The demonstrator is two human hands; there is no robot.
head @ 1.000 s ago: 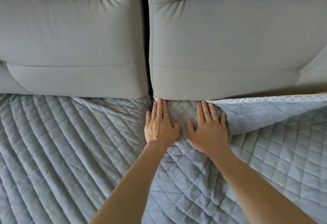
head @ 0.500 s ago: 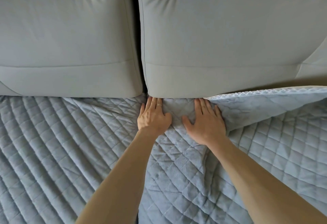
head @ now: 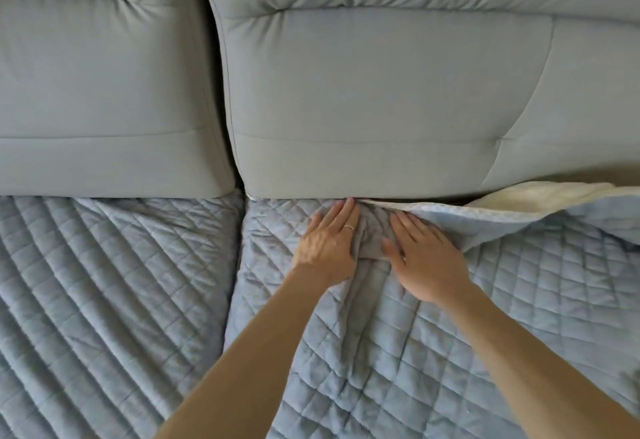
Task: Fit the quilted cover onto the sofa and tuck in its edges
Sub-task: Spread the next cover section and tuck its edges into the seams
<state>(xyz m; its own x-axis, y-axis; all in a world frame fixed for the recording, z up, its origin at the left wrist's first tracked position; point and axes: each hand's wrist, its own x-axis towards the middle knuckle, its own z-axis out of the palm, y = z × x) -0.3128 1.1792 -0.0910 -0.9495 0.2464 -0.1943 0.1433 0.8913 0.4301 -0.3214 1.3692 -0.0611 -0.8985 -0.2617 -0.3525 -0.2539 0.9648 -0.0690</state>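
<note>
Quilted cover lies on the sofa seat. Left hand and right hand, grip spread flat, press a bunched fold at the crease under the right back cushion, likely feeding it in. Far right, cover edge flipped up, cream backing showing; crease depth hidden, sofa ends cut off.

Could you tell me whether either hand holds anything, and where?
Nothing is gripped: left hand and right hand press flat on the quilted cover near its back edge.
</note>
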